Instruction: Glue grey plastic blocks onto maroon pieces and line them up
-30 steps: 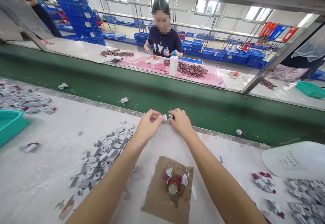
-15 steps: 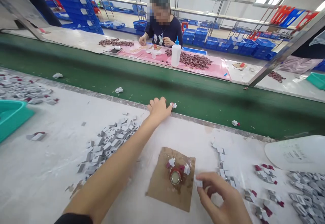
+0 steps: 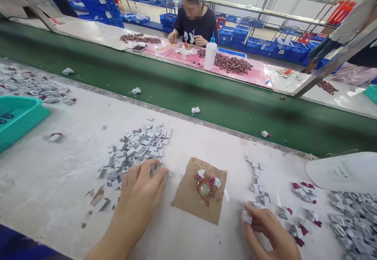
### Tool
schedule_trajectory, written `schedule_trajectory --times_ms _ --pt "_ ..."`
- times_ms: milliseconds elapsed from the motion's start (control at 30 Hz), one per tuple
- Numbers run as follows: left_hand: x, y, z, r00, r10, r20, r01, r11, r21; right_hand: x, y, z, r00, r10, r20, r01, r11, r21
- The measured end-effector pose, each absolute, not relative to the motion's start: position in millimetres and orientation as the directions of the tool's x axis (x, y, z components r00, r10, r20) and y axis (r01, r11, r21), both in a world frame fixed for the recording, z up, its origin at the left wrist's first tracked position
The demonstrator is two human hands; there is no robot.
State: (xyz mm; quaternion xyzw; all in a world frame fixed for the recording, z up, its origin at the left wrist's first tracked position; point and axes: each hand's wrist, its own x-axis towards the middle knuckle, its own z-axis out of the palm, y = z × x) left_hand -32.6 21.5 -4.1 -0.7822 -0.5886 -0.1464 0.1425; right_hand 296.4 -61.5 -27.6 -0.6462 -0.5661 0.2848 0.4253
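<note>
Left hand (image 3: 141,193): left of the cardboard (image 3: 187,197), fingers curled at the grey pile (image 3: 132,146); cannot tell whether gripping
Right hand (image 3: 272,230): right of the cardboard, pinching a white block (image 3: 246,217)
Round cap (image 3: 205,188): on the cardboard
Green belt (image 3: 165,85): beyond the cardboard

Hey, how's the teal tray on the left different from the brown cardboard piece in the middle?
The teal tray has raised sides, while the brown cardboard is a flat sheet. Dark oval things show inside the tray; the cardboard bears a round red-rimmed piece in a wet-looking patch. The tray runs out of view, while the cardboard shows whole. Both rest on the white worktop.
</note>
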Motion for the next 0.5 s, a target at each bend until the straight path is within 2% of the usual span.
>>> schedule_trajectory --times_ms 67,133,233,367,500 --pt "-32 27 -4 0.305 0.857 0.416 0.948 -0.316 -0.044 298 -62 -28 0.198 0.977 0.076 0.457 -0.024 -0.889" --pt "-32 28 -2 0.321 0.843 0.431 0.932 -0.362 0.012 299 -63 -29 0.181 0.982 0.047 0.447 -0.039 -0.894" --pt "-27 21 5 0.306 0.850 0.428 0.886 -0.419 0.200 303 -65 -28 0.158 0.985 0.073 0.490 -0.014 -0.871" --pt "-11 4 6 0.287 0.898 0.334 0.783 -0.421 0.458 309 -69 -25 0.113 0.986 0.126 0.563 0.042 -0.826" --pt "5 -4 -9 0.287 0.929 0.235 0.741 -0.371 0.559 302 -63 -20 0.043 0.993 0.110 0.599 0.062 -0.798"
